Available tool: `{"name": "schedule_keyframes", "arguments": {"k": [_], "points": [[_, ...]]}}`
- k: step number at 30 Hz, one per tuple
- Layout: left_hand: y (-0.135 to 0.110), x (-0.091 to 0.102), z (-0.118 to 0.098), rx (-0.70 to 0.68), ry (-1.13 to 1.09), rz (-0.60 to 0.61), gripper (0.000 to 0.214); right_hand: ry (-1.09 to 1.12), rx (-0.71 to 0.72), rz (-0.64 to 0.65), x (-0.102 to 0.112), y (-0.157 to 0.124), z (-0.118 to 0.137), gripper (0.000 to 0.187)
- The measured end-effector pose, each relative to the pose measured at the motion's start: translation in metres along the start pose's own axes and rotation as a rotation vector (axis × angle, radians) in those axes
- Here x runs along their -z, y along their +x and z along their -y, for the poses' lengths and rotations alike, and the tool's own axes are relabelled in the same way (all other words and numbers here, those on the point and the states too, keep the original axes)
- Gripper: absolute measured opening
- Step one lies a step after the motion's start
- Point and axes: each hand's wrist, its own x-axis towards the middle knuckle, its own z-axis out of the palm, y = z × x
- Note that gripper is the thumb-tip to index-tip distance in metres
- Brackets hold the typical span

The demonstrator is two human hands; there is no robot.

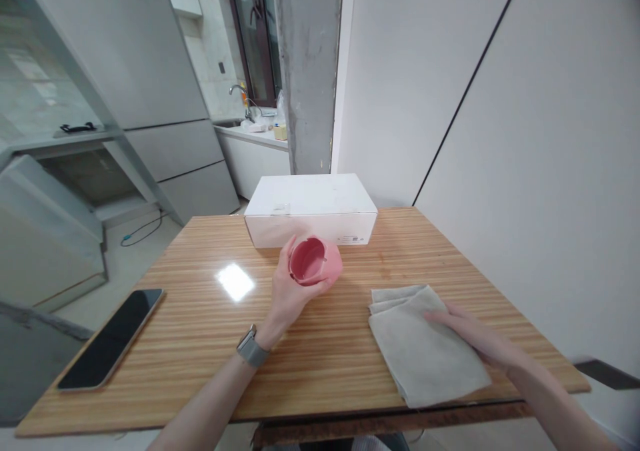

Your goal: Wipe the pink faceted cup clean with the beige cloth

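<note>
My left hand (295,284) is wrapped round a pink cup (333,264), just in front of the white box. The cup is tilted, its open mouth turned towards me, and its rim looks uneven. I see no contents in the part of the inside that shows. On the right, my right hand (470,331) grips the right edge of a folded grey cloth (425,354). The thumb lies on top of the cloth, while the other fingers are partly hidden behind it. The cloth lies near the table's front edge.
A white box (310,228) stands at the back of the wooden table (200,331). Near the left edge lies a black phone (113,338). A pale wall (490,138) runs along the right side. Behind are a sink counter (255,144) and a grey fridge (130,58).
</note>
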Motion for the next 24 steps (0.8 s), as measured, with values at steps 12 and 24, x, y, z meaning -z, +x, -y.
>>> {"name": "schedule_keyframes", "arguments": {"k": [12, 24], "points": [[-0.001, -0.061, -0.02, -0.214, 0.013, 0.226, 0.102, -1.01, 0.247, -0.602, -0.02, -0.023, -0.042, 0.037], [0.023, -0.158, -0.004, -0.291, 0.18, 0.389, 0.101, -1.113, 0.321, -0.59, -0.006, -0.006, -0.044, 0.034]]}}
